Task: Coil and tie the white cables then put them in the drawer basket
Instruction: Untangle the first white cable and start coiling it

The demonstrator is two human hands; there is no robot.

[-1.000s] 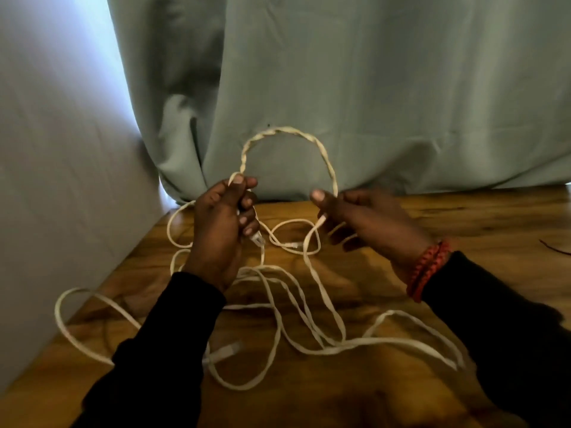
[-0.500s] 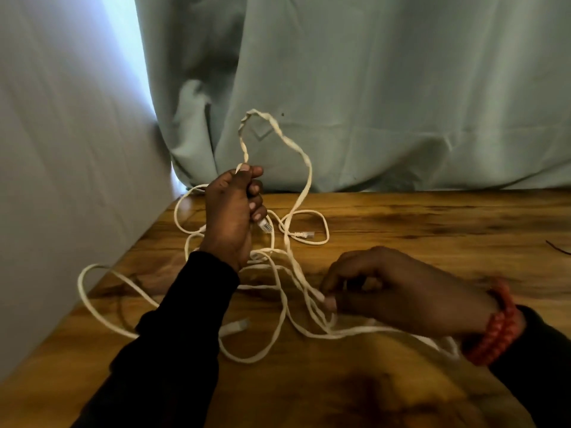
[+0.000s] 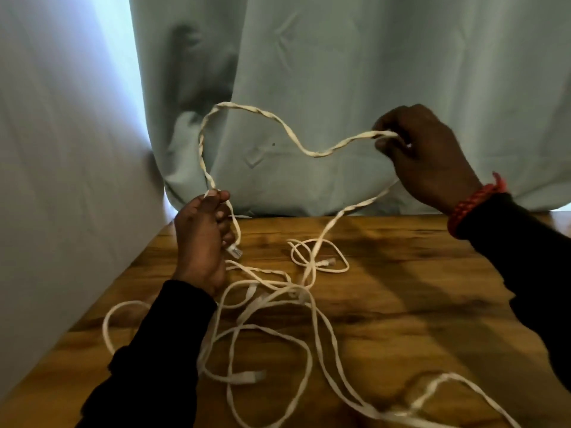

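1. Wooden table (image 3: 417, 304): the reference surface; a pale curtain (image 3: 340, 72) hangs behind its far edge.
2. Left hand (image 3: 202, 242): raised just above the table's left rear part, fingers curled round the white cable (image 3: 278, 120) near a plug end.
3. White cable: a twisted span arcs up in front of the curtain between both hands; the remainder lies in loose tangled loops across the table's middle and near side.
4. Right hand (image 3: 429, 152): held high above the table's rear edge, fingers pinching the cable; red bracelet (image 3: 475, 202) at the wrist.
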